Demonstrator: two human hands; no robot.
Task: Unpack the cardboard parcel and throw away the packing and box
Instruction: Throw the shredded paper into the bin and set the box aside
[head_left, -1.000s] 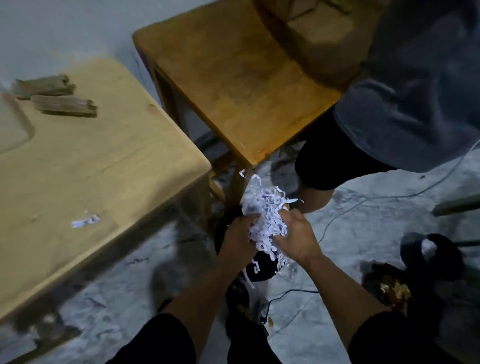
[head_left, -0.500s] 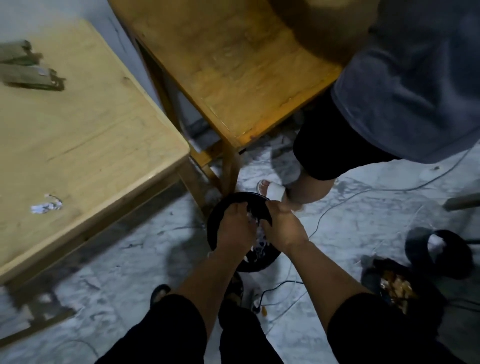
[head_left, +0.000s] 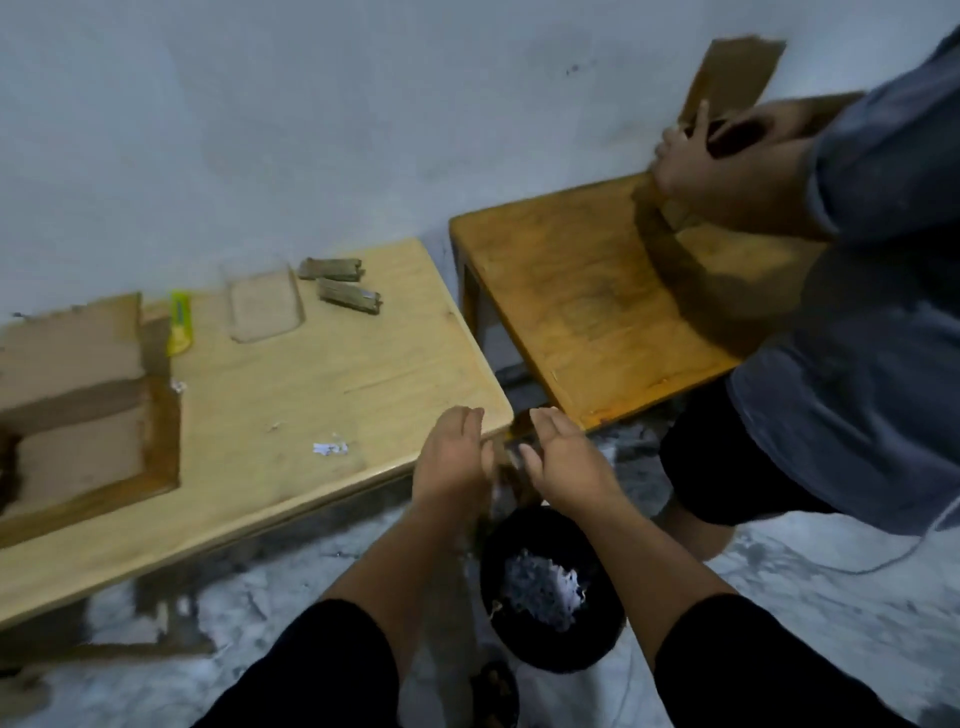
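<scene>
Our left hand and right hand hang in the air side by side, just past the near right corner of the pale worktop. The fingers of both hands are straight and loose, and they hold nothing. A small gap stays between the two hands.

Right below them on the floor sits the black bin. The white paper shreds lie inside it. The bin stands near the worktop's leg, between our two arms.

The open cardboard box sits at the far left of the worktop, and its near side runs close to the worktop's near edge. A yellow knife lies just beside the box. Two brown blocks lie near the far edge by the wall. One little paper scrap lies near the near edge. The middle of the worktop is bare wood.

To the right stands a darker wooden stool. Another person bends over it and holds a cardboard piece.
</scene>
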